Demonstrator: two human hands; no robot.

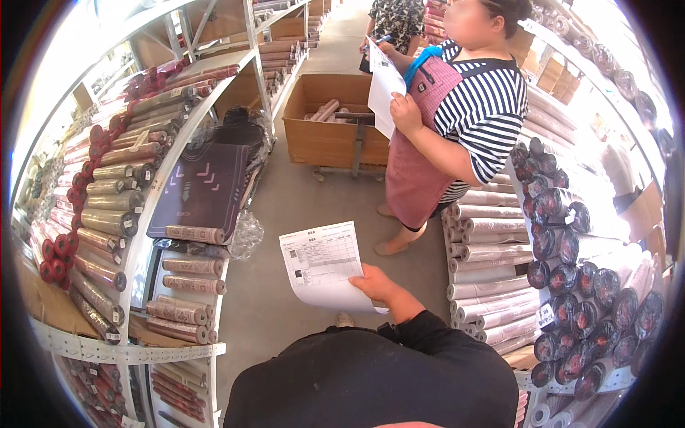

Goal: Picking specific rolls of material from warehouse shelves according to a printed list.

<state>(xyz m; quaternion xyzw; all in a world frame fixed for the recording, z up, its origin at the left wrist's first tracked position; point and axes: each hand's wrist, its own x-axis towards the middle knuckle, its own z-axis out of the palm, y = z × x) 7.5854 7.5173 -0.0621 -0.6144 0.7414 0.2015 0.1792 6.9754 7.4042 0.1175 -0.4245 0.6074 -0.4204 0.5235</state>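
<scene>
My right hand [376, 283] grips a printed paper sheet [330, 274] by its right edge, thumb on top. The sheet carries a table of text with small dark pictures, and its lower part curls. It hangs in front of my black top, over the grey floor. My left hand is out of view. Ahead to the right stands a person in a striped shirt and pink apron [428, 118], holding papers [386, 91] of their own.
Shelves with wrapped rolls [114, 189] line the left side; a dark printed mat [196, 189] leans there. Pale rolls [492, 253] and dark-ended rolls [571, 285] fill the right. A cardboard box [321, 143] on a cart stands in the aisle, another person [396, 25] behind it.
</scene>
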